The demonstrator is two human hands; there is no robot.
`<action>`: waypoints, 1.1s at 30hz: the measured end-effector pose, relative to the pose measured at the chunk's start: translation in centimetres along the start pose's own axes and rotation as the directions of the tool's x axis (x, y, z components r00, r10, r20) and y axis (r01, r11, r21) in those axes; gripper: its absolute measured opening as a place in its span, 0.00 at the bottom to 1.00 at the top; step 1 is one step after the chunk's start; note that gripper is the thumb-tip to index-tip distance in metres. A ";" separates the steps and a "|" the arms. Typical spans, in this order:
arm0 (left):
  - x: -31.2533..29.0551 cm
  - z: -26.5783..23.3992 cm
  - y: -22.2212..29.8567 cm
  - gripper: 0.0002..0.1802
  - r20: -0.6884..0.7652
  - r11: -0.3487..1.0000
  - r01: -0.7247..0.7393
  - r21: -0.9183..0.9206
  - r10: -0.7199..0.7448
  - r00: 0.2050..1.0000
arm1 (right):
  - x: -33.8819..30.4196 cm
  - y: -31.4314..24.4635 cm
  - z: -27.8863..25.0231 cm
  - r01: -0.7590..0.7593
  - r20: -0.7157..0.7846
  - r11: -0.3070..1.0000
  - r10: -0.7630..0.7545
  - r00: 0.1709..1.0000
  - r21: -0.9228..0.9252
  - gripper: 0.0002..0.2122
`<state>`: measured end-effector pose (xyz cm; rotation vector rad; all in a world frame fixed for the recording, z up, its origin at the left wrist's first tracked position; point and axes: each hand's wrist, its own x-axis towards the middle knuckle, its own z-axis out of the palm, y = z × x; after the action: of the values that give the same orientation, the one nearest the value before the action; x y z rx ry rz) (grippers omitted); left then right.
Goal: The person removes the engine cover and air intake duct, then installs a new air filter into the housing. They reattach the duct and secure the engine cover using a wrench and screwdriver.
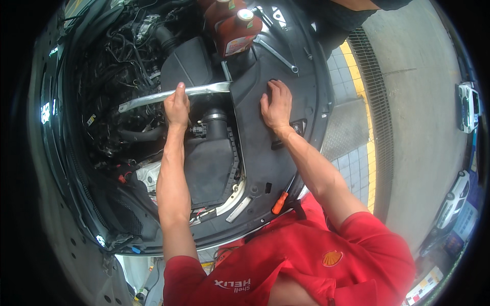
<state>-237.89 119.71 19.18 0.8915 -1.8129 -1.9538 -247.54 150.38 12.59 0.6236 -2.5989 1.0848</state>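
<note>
Over the open engine bay of a car, we see the left grip [177, 108] closed on a silver metal brace bar [208, 91], the thumb laid across its top; the fingers underneath are mostly hidden from us. The bar lies slantwise above the engine parts, one end out over the dark hoses, the other at the inner edge of the black plastic front panel [255, 153]. We cannot tell whether that end is fastened.

The right grip [277, 104] is open and holds nothing; we see it resting on the front panel, its fingers loosely bent. Just below the left one, we find a black intake duct [216, 130] with a metal clamp round its neck, joined to the black air filter box [210, 168].

Farther up on the panel we see reddish-brown oil bottles [237, 35] with pale caps, and just beside them a combination wrench [277, 54]. Nearer the wearer's red shirt [306, 250], we notice an orange-handled screwdriver [280, 203] on the panel. At the upper edge, we make out another person's dark clothing [339, 23].
</note>
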 end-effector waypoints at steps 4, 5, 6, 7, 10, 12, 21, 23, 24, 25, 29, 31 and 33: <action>0.2 -0.8 0.1 0.33 0.099 0.997 0.057 -0.049 -0.052 0.994 | 0.1 -0.1 -0.1 0.010 -0.005 1.000 -0.010 1.000 0.009 0.21; 0.3 -1.0 0.0 0.32 0.087 0.995 0.063 -0.082 -0.056 0.995 | 0.1 -0.2 -0.1 0.013 -0.013 1.000 -0.013 1.000 0.014 0.21; 0.0 -1.0 -0.2 0.30 0.057 0.998 0.020 -0.057 -0.017 0.998 | 0.1 -0.2 -0.2 0.016 -0.025 1.000 -0.016 1.000 0.014 0.20; 0.0 -0.9 -0.3 0.26 0.060 0.995 -0.015 -0.095 0.020 0.998 | 0.2 -0.2 -0.2 0.008 -0.026 1.000 -0.008 1.000 0.013 0.20; -0.3 -0.5 -0.8 0.16 -0.027 0.997 -0.041 -0.072 0.039 0.999 | 0.3 -0.3 -0.3 0.024 -0.036 1.000 -0.024 0.999 0.010 0.21; -0.2 0.0 -0.8 0.19 -0.065 0.998 -0.068 -0.011 0.067 0.996 | 0.3 -0.3 -0.4 0.012 -0.025 1.000 -0.012 1.000 0.014 0.20; -1.9 2.0 6.4 0.23 -0.092 0.981 -0.175 0.085 0.183 0.979 | 0.0 0.1 -0.5 -0.008 -0.002 0.999 0.008 1.000 0.032 0.21; -4.2 3.1 9.2 0.16 -0.085 0.984 -0.159 0.077 0.165 0.983 | 0.2 0.1 -0.5 -0.005 -0.003 0.999 0.006 1.000 0.041 0.22; -5.3 4.3 10.4 0.13 -0.068 0.953 -0.283 0.112 0.292 0.954 | 0.3 -0.1 -0.7 -0.007 0.006 0.999 0.007 1.000 0.047 0.22; -6.7 5.7 11.3 0.10 -0.066 0.915 -0.377 0.141 0.388 0.919 | 0.4 -0.3 -1.1 -0.043 0.043 0.997 0.041 0.998 0.058 0.22; -14.9 10.0 13.8 0.12 0.161 0.834 -0.418 0.361 0.386 0.908 | -0.2 -3.3 -4.5 -0.086 0.050 0.968 0.077 0.996 0.234 0.26; -18.2 12.2 13.3 0.11 0.388 0.684 -0.645 0.341 0.522 0.759 | -2.5 -6.0 -7.9 -0.270 0.333 0.840 0.115 0.936 0.470 0.19; -21.2 13.7 12.3 0.12 0.585 0.616 -0.717 0.327 0.463 0.666 | -4.5 -8.0 -11.9 -0.771 0.789 0.270 0.059 0.611 0.577 0.25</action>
<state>-232.88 141.82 35.78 -0.1576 -2.5574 -1.2545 -238.98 155.21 23.98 0.4087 -2.4580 3.1612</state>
